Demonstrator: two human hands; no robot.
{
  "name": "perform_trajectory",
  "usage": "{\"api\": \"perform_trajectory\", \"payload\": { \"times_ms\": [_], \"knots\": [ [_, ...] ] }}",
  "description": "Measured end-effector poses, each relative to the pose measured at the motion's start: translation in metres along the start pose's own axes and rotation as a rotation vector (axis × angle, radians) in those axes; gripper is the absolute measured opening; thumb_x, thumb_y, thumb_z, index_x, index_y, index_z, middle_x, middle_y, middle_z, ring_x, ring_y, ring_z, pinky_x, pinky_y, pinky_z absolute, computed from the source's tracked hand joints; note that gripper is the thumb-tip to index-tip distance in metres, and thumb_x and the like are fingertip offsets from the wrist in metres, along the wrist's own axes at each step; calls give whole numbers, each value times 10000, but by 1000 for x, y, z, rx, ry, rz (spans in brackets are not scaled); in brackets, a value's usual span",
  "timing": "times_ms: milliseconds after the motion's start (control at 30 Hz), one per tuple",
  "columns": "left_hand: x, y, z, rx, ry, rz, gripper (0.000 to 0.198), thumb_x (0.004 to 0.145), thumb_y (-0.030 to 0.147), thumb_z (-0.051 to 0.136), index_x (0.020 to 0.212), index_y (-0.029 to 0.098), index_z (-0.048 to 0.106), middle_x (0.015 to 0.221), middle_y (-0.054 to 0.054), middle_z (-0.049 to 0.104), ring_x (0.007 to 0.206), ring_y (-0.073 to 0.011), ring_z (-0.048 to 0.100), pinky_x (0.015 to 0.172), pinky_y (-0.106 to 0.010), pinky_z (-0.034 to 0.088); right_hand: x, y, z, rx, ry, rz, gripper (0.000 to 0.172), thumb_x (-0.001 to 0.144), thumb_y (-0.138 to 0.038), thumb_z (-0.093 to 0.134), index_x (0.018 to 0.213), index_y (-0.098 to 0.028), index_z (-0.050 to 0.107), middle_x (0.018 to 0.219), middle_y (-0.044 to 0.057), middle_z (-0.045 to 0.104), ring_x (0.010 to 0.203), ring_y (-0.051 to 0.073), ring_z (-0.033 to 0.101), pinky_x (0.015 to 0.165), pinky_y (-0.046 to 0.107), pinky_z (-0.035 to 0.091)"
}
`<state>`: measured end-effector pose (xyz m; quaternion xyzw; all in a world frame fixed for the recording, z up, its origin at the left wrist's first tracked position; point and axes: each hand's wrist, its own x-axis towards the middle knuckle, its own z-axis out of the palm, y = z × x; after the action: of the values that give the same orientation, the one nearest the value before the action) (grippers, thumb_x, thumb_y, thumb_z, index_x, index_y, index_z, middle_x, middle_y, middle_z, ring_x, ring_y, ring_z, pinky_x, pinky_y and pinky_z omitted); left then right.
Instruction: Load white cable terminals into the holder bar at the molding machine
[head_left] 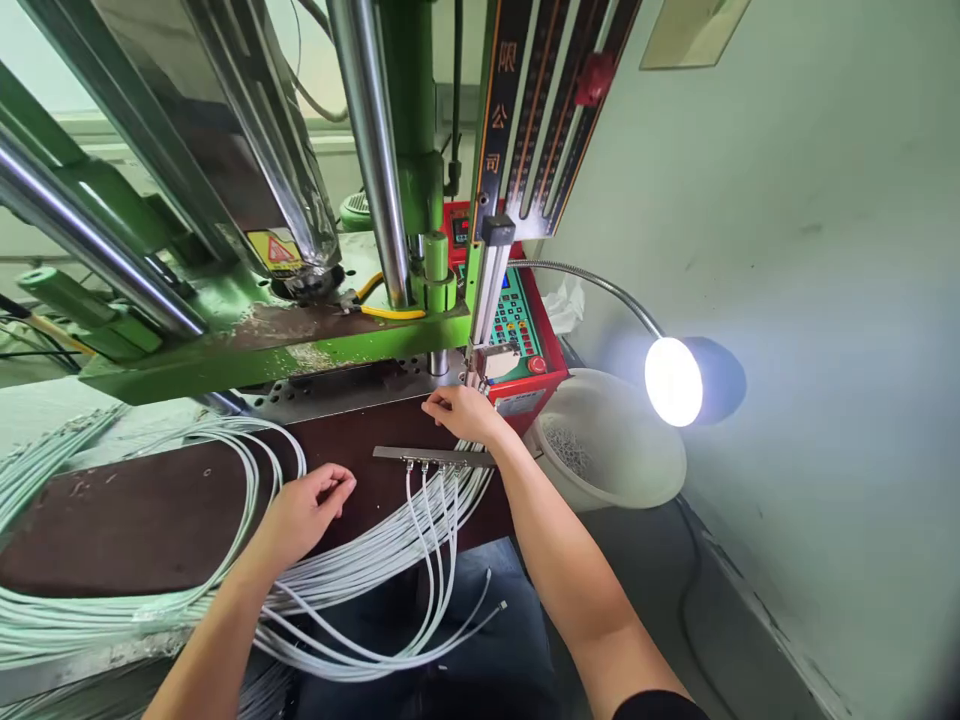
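My right hand (463, 412) reaches toward the base of the green press (247, 345), fingers bent close to the machine's metal plate (352, 385); whether it pinches anything I cannot tell. Just below it lies a grey metal bar (431, 456) with several white cables (427, 520) plugged into it, hanging down over the table edge. My left hand (309, 508) rests on the dark brown worktop (135, 520), fingers loosely curled, next to a bundle of white cables (247, 470); it holds nothing that I can see.
A red control box (525, 350) with buttons stands right of the press. A white bowl (637, 470) with small metal bits sits beside it. A lit gooseneck lamp (675, 380) shines by the wall. Chrome columns (371, 150) rise above.
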<state>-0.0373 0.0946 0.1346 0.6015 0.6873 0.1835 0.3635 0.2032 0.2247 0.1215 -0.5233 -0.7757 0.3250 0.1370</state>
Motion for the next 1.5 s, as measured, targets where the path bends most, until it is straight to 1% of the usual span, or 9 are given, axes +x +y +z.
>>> {"api": "perform_trajectory", "payload": {
  "times_ms": [167,333,500,733,867,1033,1233,1367,1500],
  "knots": [
    [-1,-4,1,-13,15,25,327,820,521,476,825,226,617,560,42,562,579,-172,559,586,-273,419,1,1,3,-11,-3,-1,235,962,-369,534,947,-218,713,796,0,753,735,138,674,658,234,427],
    [-4,-2,1,-15,20,34,308,826,507,471,813,231,608,569,46,562,571,-170,542,611,-285,406,1,1,3,-11,-14,-11,270,971,-367,504,938,-215,724,785,7,752,737,143,680,668,234,438],
    [-4,4,-2,-17,17,48,322,810,513,452,793,228,600,542,44,540,565,-180,542,616,-293,413,0,-2,1,-16,-6,-2,245,951,-373,537,964,-217,726,821,11,767,761,154,696,663,233,443],
    [-2,-1,-2,-24,30,22,370,771,578,476,803,237,617,533,41,532,548,-179,514,553,-275,400,-1,-5,-1,-22,15,5,245,948,-388,539,986,-226,719,861,8,781,836,168,713,692,239,448],
    [-3,-2,0,-48,26,-9,434,779,648,468,817,244,622,519,51,502,489,-163,481,488,-256,375,-1,-5,-1,-29,14,5,253,950,-393,534,993,-228,721,865,11,783,834,175,715,691,246,448],
    [-2,-1,1,-55,6,-34,507,760,713,450,833,239,616,513,56,488,453,-153,442,462,-256,379,-1,-5,-2,-38,19,-5,265,950,-399,525,982,-225,723,867,17,782,840,186,713,684,256,448],
    [-2,-4,0,-72,-2,-4,519,758,727,474,859,236,609,528,58,496,439,-140,423,444,-247,358,-1,-4,-2,-37,24,-3,243,936,-406,552,971,-240,726,867,6,779,850,177,712,700,245,453],
    [-4,0,0,-69,-3,-7,544,750,749,464,859,235,605,531,59,491,447,-139,416,446,-247,353,-1,-5,-1,-39,25,2,236,923,-417,573,963,-246,731,875,4,778,866,175,712,715,240,462],
    [-7,8,-1,-61,-7,-35,602,692,807,442,823,239,592,516,61,479,435,-144,426,440,-257,348,-1,-6,-2,-42,27,5,238,918,-420,576,961,-248,736,850,7,774,863,180,712,720,245,467]
  ]
}}
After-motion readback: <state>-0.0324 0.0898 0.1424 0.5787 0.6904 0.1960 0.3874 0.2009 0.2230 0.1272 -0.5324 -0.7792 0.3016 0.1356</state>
